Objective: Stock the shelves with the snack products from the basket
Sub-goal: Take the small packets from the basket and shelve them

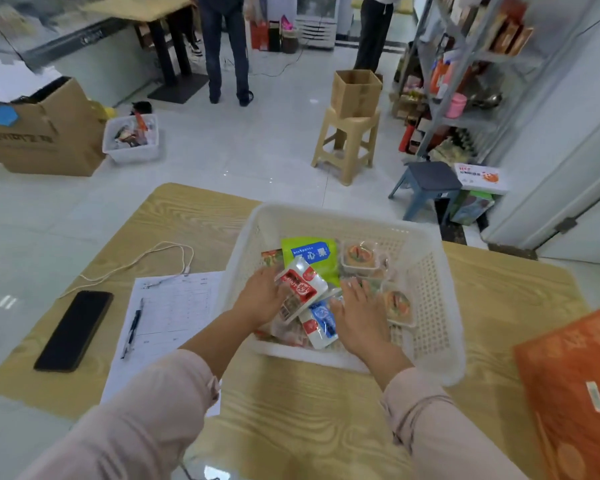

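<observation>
A white perforated basket (pixel 430 289) stands on a wooden table (pixel 291 410) and holds several snack packs. Both my hands are inside it. My left hand (pixel 262 294) grips a red-and-white packet (pixel 302 282) that is tilted up off the pile. My right hand (pixel 355 315) lies flat with spread fingers on the packs beside a blue-and-white packet (pixel 321 323). A green pouch (pixel 310 256) and clear tubs of snacks (pixel 359 258) lie further back in the basket. The metal shelves (pixel 465 84) stand at the far right, partly filled.
On the table's left lie a black phone (pixel 75 329), a paper form with a pen (pixel 132 329) and a white cable (pixel 146 258). An orange bag (pixel 575 393) sits at right. On the floor: two stools, cardboard boxes, a small white bin. Two people stand at the back.
</observation>
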